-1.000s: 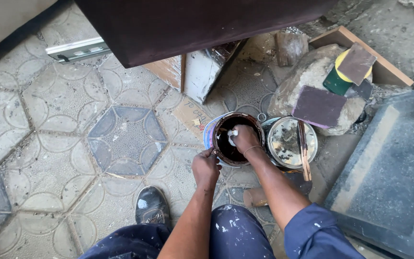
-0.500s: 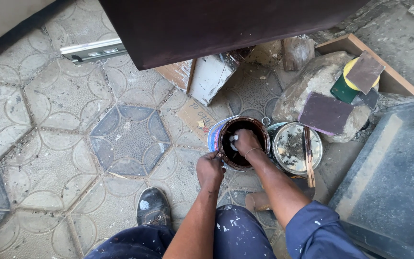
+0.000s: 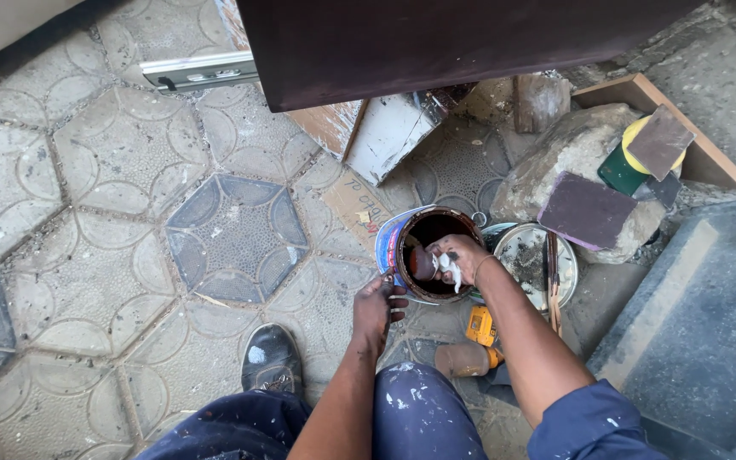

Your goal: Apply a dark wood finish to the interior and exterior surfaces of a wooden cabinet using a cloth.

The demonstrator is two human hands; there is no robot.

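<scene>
You are at an outdoor painting and refinishing spot on a paved yard: patterned hexagonal paving tiles (image 3: 232,230), dusty and cracked, with rough stone (image 3: 572,162) and rubble alongside. Around you stand an open paint can (image 3: 423,247), a loose lid with a stir stick (image 3: 538,264), sanding blocks (image 3: 585,209) and a dark-coated wooden panel (image 3: 436,43). Your paint-spattered trousers (image 3: 419,417) fit the setting.

A lid (image 3: 531,264) lies right of the can (image 3: 423,251), a shoe (image 3: 272,359) below-left.

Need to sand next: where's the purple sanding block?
In the head view, right of centre: the purple sanding block lies on the big rock, just above the lid.
</scene>
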